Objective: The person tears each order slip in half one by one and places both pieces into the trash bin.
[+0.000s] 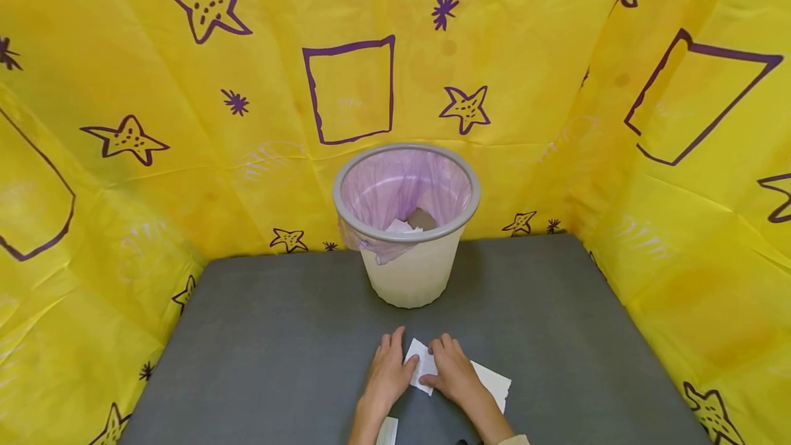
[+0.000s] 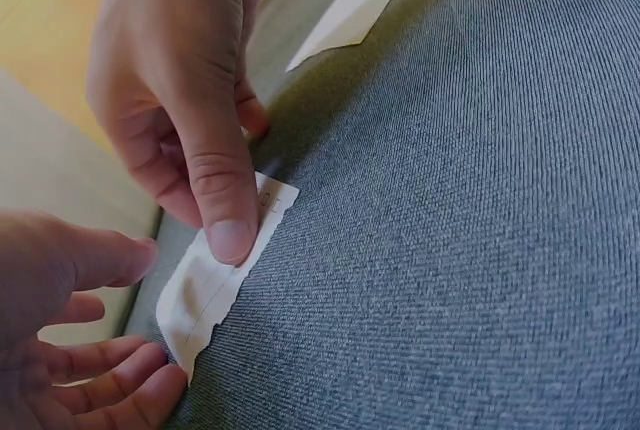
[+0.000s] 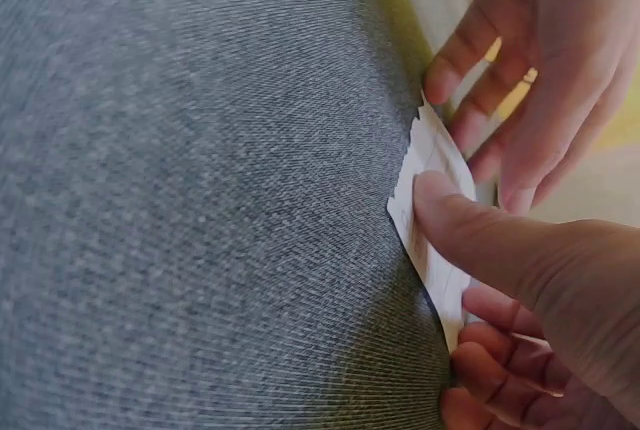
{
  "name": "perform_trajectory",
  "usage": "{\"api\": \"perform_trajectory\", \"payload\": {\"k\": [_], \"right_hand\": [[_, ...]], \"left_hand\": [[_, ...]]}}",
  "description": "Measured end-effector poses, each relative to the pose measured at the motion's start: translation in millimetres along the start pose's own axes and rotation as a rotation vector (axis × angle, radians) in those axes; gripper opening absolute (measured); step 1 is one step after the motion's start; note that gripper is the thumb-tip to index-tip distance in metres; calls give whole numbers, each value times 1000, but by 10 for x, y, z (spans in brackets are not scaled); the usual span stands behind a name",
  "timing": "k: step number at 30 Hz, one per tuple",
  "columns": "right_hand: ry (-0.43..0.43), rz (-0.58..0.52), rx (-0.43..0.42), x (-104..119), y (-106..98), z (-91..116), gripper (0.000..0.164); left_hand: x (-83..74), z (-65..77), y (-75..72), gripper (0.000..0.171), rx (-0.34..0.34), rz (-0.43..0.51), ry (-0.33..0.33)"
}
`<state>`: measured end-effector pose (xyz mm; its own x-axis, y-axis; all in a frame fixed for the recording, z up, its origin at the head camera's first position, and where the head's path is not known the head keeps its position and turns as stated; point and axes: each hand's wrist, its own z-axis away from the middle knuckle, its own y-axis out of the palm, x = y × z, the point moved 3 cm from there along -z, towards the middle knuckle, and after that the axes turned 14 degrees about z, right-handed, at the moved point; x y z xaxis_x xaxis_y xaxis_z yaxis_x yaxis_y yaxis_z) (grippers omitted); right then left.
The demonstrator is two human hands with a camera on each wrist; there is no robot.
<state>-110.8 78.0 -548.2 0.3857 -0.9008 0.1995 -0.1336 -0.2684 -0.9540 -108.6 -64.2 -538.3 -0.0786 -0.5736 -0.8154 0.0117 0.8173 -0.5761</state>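
A small white piece of paper (image 1: 421, 361) with a torn edge and faint printed marks lies on the dark grey ribbed cloth (image 2: 450, 250) between my hands. My right hand (image 1: 455, 371) pinches it, the thumb on top and the curled fingers at its far edge, as the right wrist view shows. My left hand (image 1: 387, 375) is at the paper's left end, its fingers loosely extended and touching or very near the corner. In the left wrist view, a gap separates the left thumb from the paper (image 2: 205, 285). The fingertips' undersides are partly hidden.
Beyond my hands stands a cream waste bin (image 1: 410, 273) with a grey rim and purple liner, holding paper scraps (image 1: 402, 226). Another torn white sheet (image 1: 494, 384) lies by my right forearm; a white strip (image 1: 387, 431) lies beside the left. Yellow patterned curtains (image 1: 259, 88) surround the table.
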Motion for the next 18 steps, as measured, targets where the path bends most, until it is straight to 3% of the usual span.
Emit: {"api": "perform_trajectory", "payload": {"k": [11,18], "right_hand": [[-13,58,17,-13,-11,-5,54],[-68,97,-50,-27,17,-4,59]], "left_hand": [[15,-16,25,47,69,76,44],[20,-13,48,39,107,77,39]]}}
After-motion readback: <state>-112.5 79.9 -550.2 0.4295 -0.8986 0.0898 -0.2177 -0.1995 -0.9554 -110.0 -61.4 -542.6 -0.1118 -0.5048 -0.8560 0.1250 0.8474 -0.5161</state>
